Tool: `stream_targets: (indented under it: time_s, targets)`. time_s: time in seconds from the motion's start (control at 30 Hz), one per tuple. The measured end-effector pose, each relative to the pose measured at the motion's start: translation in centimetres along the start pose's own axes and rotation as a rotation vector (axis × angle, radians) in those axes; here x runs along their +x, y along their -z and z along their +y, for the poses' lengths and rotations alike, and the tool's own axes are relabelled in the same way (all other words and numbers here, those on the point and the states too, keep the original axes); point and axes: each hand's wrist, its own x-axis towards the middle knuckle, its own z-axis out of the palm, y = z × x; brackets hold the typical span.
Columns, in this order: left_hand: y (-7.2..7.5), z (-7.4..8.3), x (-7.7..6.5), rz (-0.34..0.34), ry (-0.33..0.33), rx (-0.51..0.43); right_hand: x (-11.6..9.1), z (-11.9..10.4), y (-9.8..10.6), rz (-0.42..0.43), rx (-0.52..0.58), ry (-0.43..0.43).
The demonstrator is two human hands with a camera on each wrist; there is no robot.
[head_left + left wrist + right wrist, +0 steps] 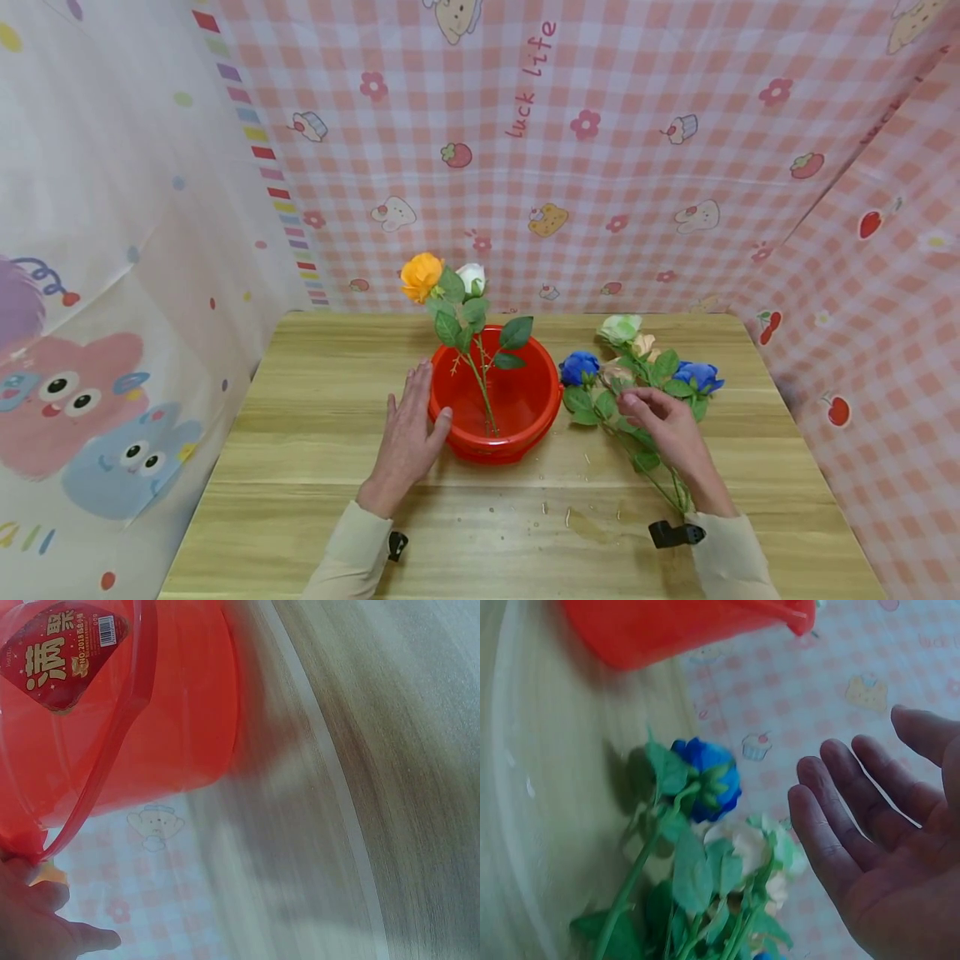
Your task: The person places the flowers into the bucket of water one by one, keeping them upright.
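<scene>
A red bucket (497, 450) stands mid-table, its label (64, 652) and handle showing in the left wrist view. An orange rose (422, 277) and a white rose (472, 279) lean inside it, stems down to its floor. My left hand (408, 433) rests against the bucket's left rim, fingers extended. To the right, my right hand (670, 425) hovers over a bunch of flowers lying on the table; its fingers are loosely bent with nothing between them. In that bunch are a blue flower (709, 780), another blue flower (697, 376) and a pale green flower (620, 329).
Water drops and a small puddle (588, 525) lie on the wooden table (300, 467) in front of the bucket and flowers. A pink checked cloth (570, 175) hangs behind, with more printed cloth at the left and right sides.
</scene>
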Motion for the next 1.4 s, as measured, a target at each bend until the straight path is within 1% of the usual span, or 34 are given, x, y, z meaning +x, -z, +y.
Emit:
stream_targets:
  time_s: [0.2,0.3,0.43,0.7,0.8,0.97,1.2,1.4]
  targets:
    - [0.0,0.0,0.1,-0.011,0.010,-0.004,-0.2,1.1,0.8,-0.079,-0.026,-0.044]
    - [0.1,0.0,0.1,-0.016,0.012,-0.005,-0.2,1.8,1.2,-0.113,-0.060,-0.067]
    - [0.1,0.0,0.1,-0.016,0.004,-0.004,-0.3,2.6,1.7,-0.152,-0.088,-0.091]
    - [0.0,-0.2,0.1,-0.009,-0.005,0.009,-0.4,4.0,2.3,-0.260,-0.069,-0.119]
    - [0.0,-0.2,0.0,-0.012,-0.002,0.007,-0.3,4.4,2.4,-0.276,-0.068,-0.134]
    - [0.1,-0.2,-0.1,-0.015,0.004,0.005,0.0,5.2,2.7,-0.312,-0.112,-0.117]
    - [0.1,0.0,-0.1,-0.016,0.005,0.004,0.5,6.3,2.6,-0.398,-0.115,-0.088]
    - [0.1,0.1,-0.1,-0.013,0.004,0.001,1.0,6.7,2.3,-0.403,-0.205,-0.081]
